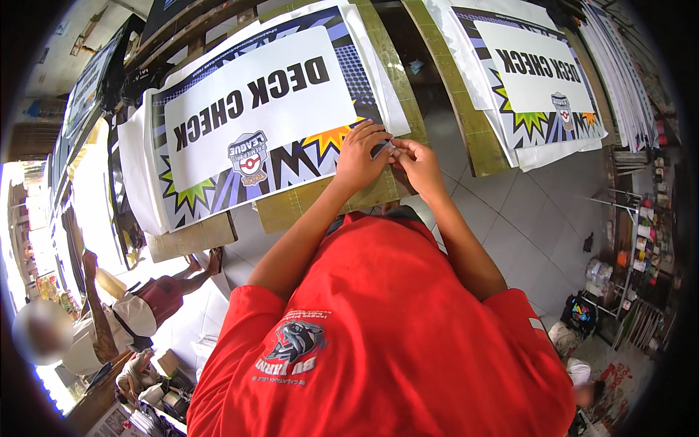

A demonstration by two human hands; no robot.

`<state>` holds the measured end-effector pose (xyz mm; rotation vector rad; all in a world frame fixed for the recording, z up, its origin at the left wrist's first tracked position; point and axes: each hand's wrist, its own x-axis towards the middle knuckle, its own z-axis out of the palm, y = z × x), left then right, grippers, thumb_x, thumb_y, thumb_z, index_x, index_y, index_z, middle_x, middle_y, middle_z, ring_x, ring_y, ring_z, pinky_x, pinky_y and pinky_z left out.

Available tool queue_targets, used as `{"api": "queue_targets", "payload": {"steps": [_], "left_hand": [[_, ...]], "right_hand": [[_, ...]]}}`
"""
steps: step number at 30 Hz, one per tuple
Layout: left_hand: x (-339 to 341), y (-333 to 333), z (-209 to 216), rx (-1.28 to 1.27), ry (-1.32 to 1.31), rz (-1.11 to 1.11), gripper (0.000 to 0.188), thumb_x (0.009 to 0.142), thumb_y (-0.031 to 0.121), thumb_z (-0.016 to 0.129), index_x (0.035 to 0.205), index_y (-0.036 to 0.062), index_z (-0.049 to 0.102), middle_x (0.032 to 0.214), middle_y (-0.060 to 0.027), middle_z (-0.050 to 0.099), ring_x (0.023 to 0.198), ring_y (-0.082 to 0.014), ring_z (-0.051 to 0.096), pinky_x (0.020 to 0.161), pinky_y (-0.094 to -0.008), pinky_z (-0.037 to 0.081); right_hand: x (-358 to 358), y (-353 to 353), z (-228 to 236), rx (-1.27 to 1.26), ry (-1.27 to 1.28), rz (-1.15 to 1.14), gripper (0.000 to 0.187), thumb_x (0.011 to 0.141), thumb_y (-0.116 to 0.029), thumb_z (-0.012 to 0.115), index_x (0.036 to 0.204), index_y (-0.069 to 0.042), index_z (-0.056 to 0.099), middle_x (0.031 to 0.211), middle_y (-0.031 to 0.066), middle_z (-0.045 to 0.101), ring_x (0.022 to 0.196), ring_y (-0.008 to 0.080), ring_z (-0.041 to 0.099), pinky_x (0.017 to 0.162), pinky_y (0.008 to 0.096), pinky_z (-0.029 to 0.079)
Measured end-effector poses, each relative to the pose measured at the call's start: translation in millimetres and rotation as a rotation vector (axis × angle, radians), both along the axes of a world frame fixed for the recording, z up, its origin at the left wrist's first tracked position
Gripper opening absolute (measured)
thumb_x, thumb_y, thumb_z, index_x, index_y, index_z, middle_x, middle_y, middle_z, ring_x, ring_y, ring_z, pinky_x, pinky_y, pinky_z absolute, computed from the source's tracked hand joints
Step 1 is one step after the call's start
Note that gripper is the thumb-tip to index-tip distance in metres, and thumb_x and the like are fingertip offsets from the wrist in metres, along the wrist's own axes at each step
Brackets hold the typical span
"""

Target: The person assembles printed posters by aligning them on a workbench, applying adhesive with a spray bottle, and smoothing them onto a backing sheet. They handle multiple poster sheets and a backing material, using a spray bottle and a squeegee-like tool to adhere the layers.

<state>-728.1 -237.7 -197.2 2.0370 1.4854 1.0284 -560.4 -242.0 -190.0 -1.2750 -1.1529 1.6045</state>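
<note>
A large printed sheet [258,80], white in the middle with blue, green and orange patterned borders, lies on a worn yellow-green board. Its lettering is upside down to me. At the sheet's near right corner my left hand [360,156] is closed, fingers bent over the edge, with a small dark and greyish bit by its thumb. Right beside it, my right hand [419,169] pinches something small and pale [392,150] with thumb and fingertips. The two hands almost touch; what lies between them is too small to name.
Another printed sheet [535,80] of the same design lies on a second board at the right, across a gap showing floor tiles [502,211]. Stacked panels [619,65] and a loaded rack [641,247] stand far right. A person [109,320] is at the lower left.
</note>
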Motion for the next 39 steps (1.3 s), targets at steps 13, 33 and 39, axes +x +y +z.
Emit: {"api": "queue_targets", "payload": {"steps": [13, 33, 39], "left_hand": [[1.8, -0.6, 1.1, 0.014, 0.016, 0.018, 0.031, 0.074, 0.018, 0.071, 0.104, 0.0078, 0.071, 0.121, -0.0107, 0.065, 0.126, -0.0328, 0.052, 0.107, -0.0462, 0.038], [0.9, -1.0, 3.3, 0.01, 0.01, 0.018, 0.029, 0.078, 0.02, 0.07, 0.105, 0.0071, 0.07, 0.12, -0.0111, 0.065, 0.125, -0.0331, 0.052, 0.107, -0.0463, 0.038], [0.9, -0.8, 3.2, 0.01, 0.004, 0.015, 0.028, 0.079, 0.019, 0.07, 0.105, 0.0069, 0.07, 0.12, -0.0112, 0.066, 0.125, -0.0332, 0.053, 0.107, -0.0465, 0.039]], "right_hand": [[2.4, 1.6, -2.7, 0.019, -0.004, 0.014, 0.024, 0.093, -0.001, 0.058, 0.115, 0.008, 0.063, 0.091, 0.0069, 0.071, 0.081, 0.0098, 0.068, 0.074, 0.0232, 0.054], [3.5, 0.2, -4.1, 0.039, 0.022, 0.043, 0.03, 0.094, 0.006, 0.05, 0.122, 0.007, 0.06, 0.097, 0.0058, 0.07, 0.085, 0.0091, 0.067, 0.077, 0.0232, 0.052], [3.6, 0.1, -1.4, 0.014, 0.022, 0.04, 0.03, 0.094, 0.006, 0.05, 0.123, 0.007, 0.059, 0.097, 0.0059, 0.07, 0.086, 0.0089, 0.067, 0.076, 0.0226, 0.052]]}}
